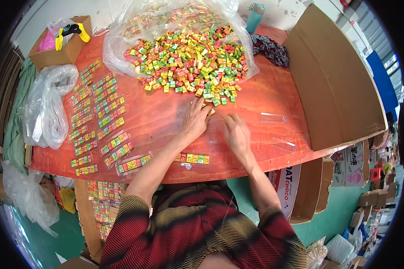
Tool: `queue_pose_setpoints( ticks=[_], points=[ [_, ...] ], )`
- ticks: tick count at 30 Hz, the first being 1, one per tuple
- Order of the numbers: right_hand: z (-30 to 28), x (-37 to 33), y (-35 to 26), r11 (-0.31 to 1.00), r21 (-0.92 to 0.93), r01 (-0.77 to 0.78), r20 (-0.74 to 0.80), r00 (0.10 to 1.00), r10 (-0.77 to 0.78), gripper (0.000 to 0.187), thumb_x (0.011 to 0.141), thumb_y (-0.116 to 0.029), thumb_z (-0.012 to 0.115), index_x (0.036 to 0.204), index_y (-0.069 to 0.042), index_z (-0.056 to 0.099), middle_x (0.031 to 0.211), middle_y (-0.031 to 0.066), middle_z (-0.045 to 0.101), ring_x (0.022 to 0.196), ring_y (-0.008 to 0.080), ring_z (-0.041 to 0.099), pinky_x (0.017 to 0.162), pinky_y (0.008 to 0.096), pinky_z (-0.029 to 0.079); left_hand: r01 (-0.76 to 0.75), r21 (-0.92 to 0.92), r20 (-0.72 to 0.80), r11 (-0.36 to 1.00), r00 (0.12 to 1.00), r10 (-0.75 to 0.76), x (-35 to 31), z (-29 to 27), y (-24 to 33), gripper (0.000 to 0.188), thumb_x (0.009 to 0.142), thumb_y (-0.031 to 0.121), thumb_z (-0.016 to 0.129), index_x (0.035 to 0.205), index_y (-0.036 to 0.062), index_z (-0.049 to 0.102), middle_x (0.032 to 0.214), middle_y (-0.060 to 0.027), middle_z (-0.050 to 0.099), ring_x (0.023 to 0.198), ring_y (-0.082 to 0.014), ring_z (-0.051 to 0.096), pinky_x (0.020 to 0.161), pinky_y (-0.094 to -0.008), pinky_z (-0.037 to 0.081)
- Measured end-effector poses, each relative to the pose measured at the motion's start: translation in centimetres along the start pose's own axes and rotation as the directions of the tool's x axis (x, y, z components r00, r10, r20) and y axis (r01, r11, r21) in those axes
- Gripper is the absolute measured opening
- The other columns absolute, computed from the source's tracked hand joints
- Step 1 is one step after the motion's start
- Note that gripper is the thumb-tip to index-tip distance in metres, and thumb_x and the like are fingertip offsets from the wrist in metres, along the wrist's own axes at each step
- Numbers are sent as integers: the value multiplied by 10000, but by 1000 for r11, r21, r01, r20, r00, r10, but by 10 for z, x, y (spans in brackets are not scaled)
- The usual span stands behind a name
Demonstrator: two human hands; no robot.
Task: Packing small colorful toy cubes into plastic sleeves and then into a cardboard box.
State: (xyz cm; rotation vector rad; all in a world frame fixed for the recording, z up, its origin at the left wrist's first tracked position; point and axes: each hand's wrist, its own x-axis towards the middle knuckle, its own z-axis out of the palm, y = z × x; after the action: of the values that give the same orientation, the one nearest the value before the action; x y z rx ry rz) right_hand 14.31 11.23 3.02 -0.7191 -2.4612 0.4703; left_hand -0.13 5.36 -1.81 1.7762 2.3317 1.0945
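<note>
A heap of small red, yellow and green boxes (188,58) spills from a large clear plastic bag (114,56) onto the table. My left hand (195,119) reaches to the heap's near edge, its fingers bent around a small yellow box (211,111). Just right of it, my right hand (237,134) is closed, thumb and fingertips together; what is between them, if anything, is hidden. A row of small boxes (193,158) lies by the table's near edge, partly behind my left forearm. Several packed rows (114,141) are laid out in columns on the left.
Clear plastic trays (283,144) lie on the red table (256,157). A large cardboard box (341,85) stands on the right. A crumpled plastic bag (49,107), a small carton (60,56), a teal bottle (255,19) and dark cloth (271,49) sit around the edges.
</note>
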Motion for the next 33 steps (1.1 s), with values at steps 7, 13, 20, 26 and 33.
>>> queue_pose_setpoints(
  ticks=[7, 13, 20, 26, 33],
  points=[
    [55, 44, 27, 983, -169, 74, 36, 997, -69, 149, 718, -81, 529, 862, -75, 569, 810, 131, 514, 771, 309, 538, 629, 399, 462, 23, -5, 71, 1000, 997, -22, -10, -17, -16, 233, 711, 52, 575, 943, 62, 555, 1234, -186, 393, 1159, -403, 339, 944, -443, 329],
    [43, 68, 19, 940, -340, -6, 43, 999, 22, 163, 704, -45, 507, 854, -53, 568, 816, 132, 518, 747, 289, 539, 587, 393, 470, 71, 51, -226, 996, 972, -57, 3, -24, -40, 319, 738, 106, 571, 1050, 71, 519, 1202, -194, 381, 1158, -398, 315, 939, -495, 284],
    [77, 142, -8, 921, -278, 272, 42, 962, -271, 486, 736, -47, 493, 1207, -106, 394, 1195, 137, 422, 1058, 345, 435, 829, 478, 391, 394, 215, -158, 894, 917, -366, 43, -39, -72, 591, 743, 245, 602, 1260, 102, 354, 1338, -212, 225, 1232, -444, 176, 956, -553, 230],
    [98, 159, -8, 912, -240, 333, 145, 941, -306, 271, 746, -120, 509, 1008, -156, 569, 1054, 74, 479, 949, 258, 489, 763, 377, 414, 423, 225, -34, 878, 904, -427, 54, -41, -63, 532, 727, 188, 620, 1216, 145, 415, 1330, -202, 256, 1211, -427, 236, 927, -549, 273],
    [67, 126, 21, 882, -63, 467, 128, 880, -456, 291, 611, -135, 640, 881, -65, 555, 890, 103, 521, 869, 284, 491, 733, 355, 422, 102, -92, -108, 991, 988, -112, 34, -27, -51, 276, 709, 23, 559, 982, 49, 540, 1022, -140, 495, 983, -338, 439, 850, -403, 373]
  ],
)
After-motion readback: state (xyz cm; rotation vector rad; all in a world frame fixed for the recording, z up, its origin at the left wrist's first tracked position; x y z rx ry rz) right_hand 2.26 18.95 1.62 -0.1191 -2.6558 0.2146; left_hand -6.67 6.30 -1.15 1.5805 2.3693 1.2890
